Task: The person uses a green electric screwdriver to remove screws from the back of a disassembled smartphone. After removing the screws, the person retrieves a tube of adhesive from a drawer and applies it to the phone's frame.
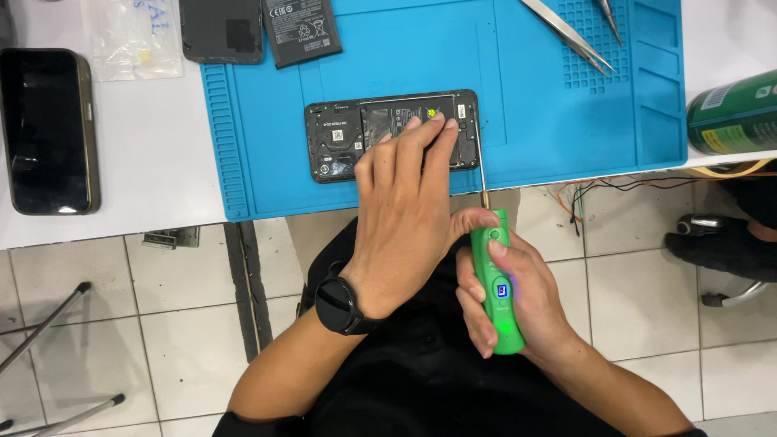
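Left hand point(405, 218) lies palm down across the opened phone point(392, 134), fingers spread flat, fingertips point(438, 119) pressing on the inner battery area; it pins the phone, nothing clasped inside the hand. A black smartwatch point(340, 305) sits on that wrist.

Right hand point(506, 295) is wrapped tight round a green electric screwdriver point(498, 279), thumb up near the button at the tool's top end, a small blue display lit on its body. The thin metal bit point(479, 158) runs up from the tool to the phone's right edge; the tip looks to meet the frame near the upper right corner, but it is too small to be sure it touches.

The opened phone sits back-off, near the centre of the frame, on a blue work mat point(566, 121), close to the mat's lower edge. The mat lies on a white table point(154, 154).

Around it:
- upper centre, on the mat's top edge: a dark back cover point(221, 31) and, just beside it, a loose black battery point(301, 31)
- upper right of the mat: 2 metal tweezers point(571, 32)
- left of frame, on the table, well apart from the mat: a second phone point(48, 129), screen dark
- upper left: a clear plastic bag point(129, 36)
- right edge: a green can point(732, 113) lying on its side

Below the table is tiled floor point(639, 299).
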